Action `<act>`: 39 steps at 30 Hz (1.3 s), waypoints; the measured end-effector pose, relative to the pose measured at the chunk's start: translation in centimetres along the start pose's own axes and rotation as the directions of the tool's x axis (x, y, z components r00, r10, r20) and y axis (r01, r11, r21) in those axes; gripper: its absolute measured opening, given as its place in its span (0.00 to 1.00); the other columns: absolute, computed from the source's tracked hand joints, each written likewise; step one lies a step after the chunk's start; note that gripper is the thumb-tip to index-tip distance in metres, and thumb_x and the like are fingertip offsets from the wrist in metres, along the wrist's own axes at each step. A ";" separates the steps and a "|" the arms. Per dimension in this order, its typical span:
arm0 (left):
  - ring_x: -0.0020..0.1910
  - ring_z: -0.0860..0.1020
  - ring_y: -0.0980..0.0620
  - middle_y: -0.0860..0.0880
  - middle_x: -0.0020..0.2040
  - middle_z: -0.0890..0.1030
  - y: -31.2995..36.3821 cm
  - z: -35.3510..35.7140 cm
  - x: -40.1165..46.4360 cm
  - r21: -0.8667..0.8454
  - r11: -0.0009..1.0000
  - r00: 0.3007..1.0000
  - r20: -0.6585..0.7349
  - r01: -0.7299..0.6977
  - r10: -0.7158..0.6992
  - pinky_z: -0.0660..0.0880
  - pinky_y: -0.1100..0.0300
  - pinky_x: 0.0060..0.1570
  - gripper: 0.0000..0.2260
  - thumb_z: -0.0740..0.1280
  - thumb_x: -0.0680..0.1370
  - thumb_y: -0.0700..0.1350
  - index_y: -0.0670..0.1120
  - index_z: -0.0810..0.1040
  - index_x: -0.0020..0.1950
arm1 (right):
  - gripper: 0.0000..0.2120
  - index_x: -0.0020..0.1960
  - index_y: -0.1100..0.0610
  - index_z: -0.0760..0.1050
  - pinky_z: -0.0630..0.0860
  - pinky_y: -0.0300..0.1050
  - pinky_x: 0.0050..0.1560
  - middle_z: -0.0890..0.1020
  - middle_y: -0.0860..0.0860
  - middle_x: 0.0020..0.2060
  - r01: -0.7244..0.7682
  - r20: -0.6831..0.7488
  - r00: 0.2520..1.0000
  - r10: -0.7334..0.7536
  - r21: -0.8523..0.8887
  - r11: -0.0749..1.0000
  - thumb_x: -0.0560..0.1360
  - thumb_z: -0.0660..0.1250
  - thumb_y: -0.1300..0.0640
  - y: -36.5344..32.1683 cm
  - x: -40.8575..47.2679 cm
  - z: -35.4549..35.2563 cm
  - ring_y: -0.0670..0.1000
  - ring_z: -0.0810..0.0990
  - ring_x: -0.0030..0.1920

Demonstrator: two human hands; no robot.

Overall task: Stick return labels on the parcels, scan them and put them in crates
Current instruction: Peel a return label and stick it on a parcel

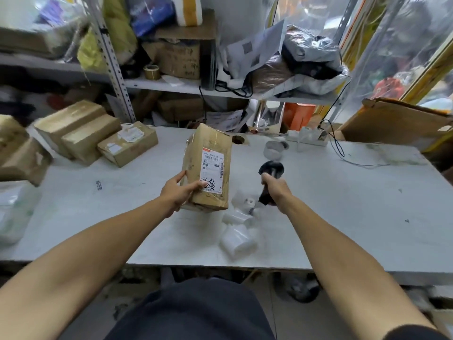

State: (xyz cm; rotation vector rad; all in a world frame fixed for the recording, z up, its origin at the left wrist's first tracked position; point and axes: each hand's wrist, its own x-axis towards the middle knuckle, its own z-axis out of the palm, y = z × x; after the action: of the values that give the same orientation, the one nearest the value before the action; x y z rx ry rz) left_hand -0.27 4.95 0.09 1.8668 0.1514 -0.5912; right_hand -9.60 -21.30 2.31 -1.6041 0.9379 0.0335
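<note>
We hold the parcel [208, 168] upright above the table [343, 204], our left hand [180, 190] gripping its lower edge, label [212, 173] facing us. Our right hand [274, 190] grips the scanner [269, 177]; we should aim it squarely at the barcode, keeping the thumb clear.

— What stands at the back of the table [343, 212]?
— A tape roll [274, 149] and a power strip [307, 136].
— And the shelf [186, 87] behind?
— A gold tape roll [152, 71] beside a worn carton [180, 58].
</note>
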 end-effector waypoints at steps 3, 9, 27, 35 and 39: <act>0.58 0.76 0.44 0.48 0.75 0.71 1.3 -0.5 -0.1 -0.004 1.000 0.998 -0.063 0.010 -0.010 0.75 0.56 0.38 0.45 0.80 0.68 0.59 0.57 0.63 0.80 | 0.10 0.48 0.58 0.72 0.68 0.45 0.38 0.75 0.51 0.30 0.157 0.286 0.946 -0.152 0.004 0.988 0.71 0.63 0.53 -7.0 -1.9 0.1 0.51 0.71 0.35; 0.59 0.77 0.41 0.47 0.71 0.75 3.5 -1.5 0.5 -0.049 0.998 0.993 -0.105 0.050 -0.055 0.78 0.47 0.47 0.49 0.80 0.62 0.63 0.59 0.64 0.80 | 0.19 0.52 0.59 0.75 0.68 0.44 0.38 0.76 0.55 0.42 0.256 0.494 0.837 -0.236 0.029 0.966 0.65 0.65 0.51 -15.4 -5.3 0.1 0.49 0.74 0.36; 0.62 0.77 0.37 0.43 0.68 0.77 2.4 -1.9 2.2 -0.100 0.987 0.990 -0.050 0.126 -0.131 0.75 0.31 0.59 0.41 0.77 0.70 0.60 0.56 0.64 0.80 | 0.21 0.53 0.61 0.75 0.69 0.49 0.46 0.76 0.55 0.40 0.376 0.533 0.787 -0.310 -0.016 0.926 0.64 0.66 0.51 -19.0 -5.9 -0.5 0.49 0.72 0.38; 0.59 0.77 0.43 0.46 0.65 0.79 0.9 -1.7 3.3 0.190 0.978 0.984 -0.172 0.088 -0.055 0.75 0.48 0.58 0.22 0.67 0.80 0.55 0.47 0.72 0.71 | 0.07 0.44 0.58 0.72 0.71 0.44 0.38 0.75 0.54 0.37 0.343 0.348 0.914 -0.207 -0.394 0.853 0.74 0.66 0.54 -12.9 -1.7 -1.1 0.52 0.73 0.38; 0.66 0.73 0.39 0.41 0.68 0.74 -0.7 -1.0 3.3 0.425 0.901 0.907 -0.408 0.088 0.104 0.73 0.42 0.64 0.31 0.73 0.75 0.56 0.45 0.68 0.73 | 0.11 0.39 0.57 0.67 0.66 0.48 0.39 0.71 0.54 0.34 0.127 0.124 0.989 -0.081 -0.433 0.893 0.73 0.66 0.52 -2.6 2.3 -2.9 0.53 0.68 0.35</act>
State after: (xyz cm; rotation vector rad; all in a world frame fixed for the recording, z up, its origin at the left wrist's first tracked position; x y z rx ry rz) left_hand 2.71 5.52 -1.76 2.4195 0.3164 -0.2068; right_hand -7.86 -25.10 4.07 -2.0490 0.7963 0.2691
